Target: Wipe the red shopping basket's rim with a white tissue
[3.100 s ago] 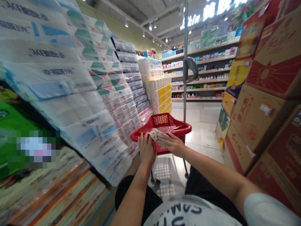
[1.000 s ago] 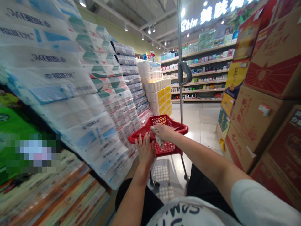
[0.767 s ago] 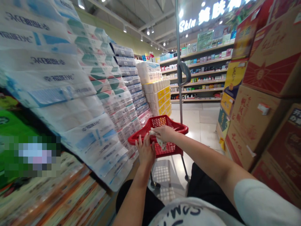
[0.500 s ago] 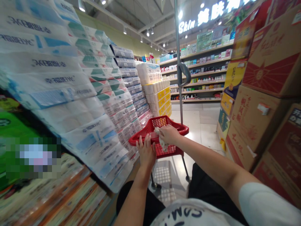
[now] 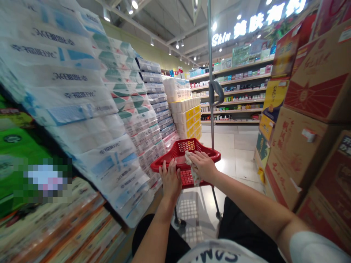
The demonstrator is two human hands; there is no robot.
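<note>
My right hand [image 5: 202, 166] is pinching a soft floral-print tissue [image 5: 194, 178] — its loose end dangles over the red plastic mesh basket [image 5: 211, 155] at 12 o'clock. My open left hand [image 5: 170, 180] sits just beside it, fingers up, holding nothing. A slack pinch could drop the tissue into the basket; a careless elbow could bump the white wrapped toilet-roll packs [image 5: 93, 135] at 10 o'clock. Can't make out anything else in the basket.

A pale tiled floor [image 5: 236, 153] runs between high stacks of toilet-roll packs [image 5: 85, 109] on its left and printed cardboard cartons [image 5: 304, 146] on its right, toward stocked store shelves [image 5: 236, 98] under a glowing "Skin" sign [image 5: 255, 27].
</note>
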